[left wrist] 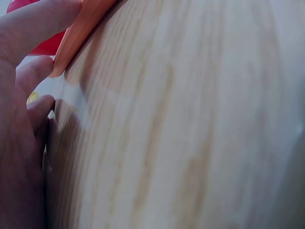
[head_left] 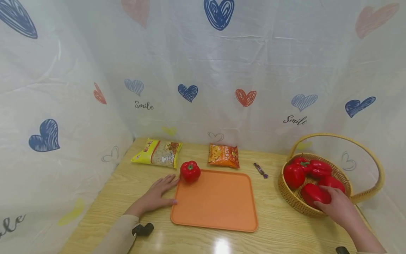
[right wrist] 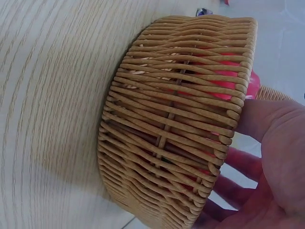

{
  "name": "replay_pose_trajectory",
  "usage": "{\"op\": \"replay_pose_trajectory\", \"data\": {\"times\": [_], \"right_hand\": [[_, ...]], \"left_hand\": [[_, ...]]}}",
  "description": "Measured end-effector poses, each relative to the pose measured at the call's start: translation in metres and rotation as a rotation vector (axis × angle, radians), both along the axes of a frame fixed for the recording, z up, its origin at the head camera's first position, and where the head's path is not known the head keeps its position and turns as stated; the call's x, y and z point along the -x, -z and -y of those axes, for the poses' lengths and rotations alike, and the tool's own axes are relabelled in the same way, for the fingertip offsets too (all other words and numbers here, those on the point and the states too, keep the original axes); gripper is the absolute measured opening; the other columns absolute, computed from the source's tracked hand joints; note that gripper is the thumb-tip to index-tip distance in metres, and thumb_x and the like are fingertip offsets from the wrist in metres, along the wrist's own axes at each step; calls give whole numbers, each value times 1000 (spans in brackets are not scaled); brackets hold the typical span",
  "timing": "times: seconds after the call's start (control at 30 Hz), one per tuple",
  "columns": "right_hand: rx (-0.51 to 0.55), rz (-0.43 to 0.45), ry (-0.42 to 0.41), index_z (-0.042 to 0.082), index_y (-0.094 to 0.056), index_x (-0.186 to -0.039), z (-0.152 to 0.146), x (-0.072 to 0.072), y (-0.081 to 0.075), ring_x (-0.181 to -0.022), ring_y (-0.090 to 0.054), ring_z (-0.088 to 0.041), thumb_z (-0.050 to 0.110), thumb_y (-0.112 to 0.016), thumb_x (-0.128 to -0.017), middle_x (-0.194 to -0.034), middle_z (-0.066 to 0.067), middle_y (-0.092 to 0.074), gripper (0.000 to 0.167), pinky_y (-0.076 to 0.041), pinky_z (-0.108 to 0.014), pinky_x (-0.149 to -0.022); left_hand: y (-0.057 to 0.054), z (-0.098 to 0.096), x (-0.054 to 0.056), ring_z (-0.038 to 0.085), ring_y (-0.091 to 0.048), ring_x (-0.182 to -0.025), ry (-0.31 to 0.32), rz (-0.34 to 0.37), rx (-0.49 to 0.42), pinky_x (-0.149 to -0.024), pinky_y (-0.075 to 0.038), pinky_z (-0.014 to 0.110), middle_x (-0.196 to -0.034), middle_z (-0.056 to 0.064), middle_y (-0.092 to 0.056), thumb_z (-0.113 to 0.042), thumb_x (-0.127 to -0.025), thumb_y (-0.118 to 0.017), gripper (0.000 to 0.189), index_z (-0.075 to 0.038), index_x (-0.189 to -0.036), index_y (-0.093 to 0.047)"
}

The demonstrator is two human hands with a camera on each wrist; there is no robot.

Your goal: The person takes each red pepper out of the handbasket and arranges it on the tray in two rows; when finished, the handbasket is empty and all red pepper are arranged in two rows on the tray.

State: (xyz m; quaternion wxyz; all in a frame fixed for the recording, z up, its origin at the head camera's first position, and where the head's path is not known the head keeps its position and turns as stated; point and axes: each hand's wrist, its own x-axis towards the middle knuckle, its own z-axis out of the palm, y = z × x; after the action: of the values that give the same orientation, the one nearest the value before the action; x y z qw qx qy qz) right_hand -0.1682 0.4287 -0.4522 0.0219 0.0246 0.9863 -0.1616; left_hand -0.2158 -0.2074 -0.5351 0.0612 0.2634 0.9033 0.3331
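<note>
My left fingers (head_left: 167,181) touch the left edge of a flat, rectangular orange tray (head_left: 217,201) with rounded corners and a low raised rim. One glossy red pepper (head_left: 190,172) sits upright at the tray's far left corner, green stem pointing up. To the right of the tray, well apart from it, a round, woven tan basket (head_left: 291,197) stands upright, holding several red peppers (head_left: 293,175). In there, I grip another smooth pepper (head_left: 312,194) with my right fingers (head_left: 332,192), on the side nearer me.
</note>
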Motion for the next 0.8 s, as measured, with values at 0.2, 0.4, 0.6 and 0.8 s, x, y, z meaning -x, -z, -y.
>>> {"op": "replay_pose_trajectory", "data": {"times": [0.2,0.4,0.6,0.8], "right_hand": [[-15,9,-37,-15,-49,-131,-3,3,-1,-104,-51,-64,30,-83,-82,-118,-49,-47,75,-46,-75,-83],[-19,22,-33,-13,-49,-132,-3,4,-1,-102,-52,-63,35,-83,-82,-116,-48,-49,77,-47,-74,-81],[-14,11,-15,-11,-48,-132,-4,2,3,-98,-54,-60,38,-82,-83,-113,-48,-49,77,-50,-71,-77],[37,-19,19,-14,-43,-127,-2,3,3,-93,-53,-54,33,-82,-82,-108,-43,-51,77,-55,-63,-71]], "left_hand": [[0,1,0,41,-17,-153,-1,-12,-4,-123,-8,59,-166,16,-26,-51,-90,-73,83,-14,-157,-41],[1,2,0,41,-17,-153,-1,-7,-7,-123,-8,59,-166,16,-26,-50,-90,-73,83,-15,-157,-41],[1,1,-1,41,-17,-153,4,-9,-1,-123,-8,58,-166,16,-26,-50,-90,-73,83,-15,-157,-41],[2,1,0,40,-17,-154,1,-10,4,-123,-8,58,-166,15,-27,-52,-90,-73,83,-16,-157,-41]]}}
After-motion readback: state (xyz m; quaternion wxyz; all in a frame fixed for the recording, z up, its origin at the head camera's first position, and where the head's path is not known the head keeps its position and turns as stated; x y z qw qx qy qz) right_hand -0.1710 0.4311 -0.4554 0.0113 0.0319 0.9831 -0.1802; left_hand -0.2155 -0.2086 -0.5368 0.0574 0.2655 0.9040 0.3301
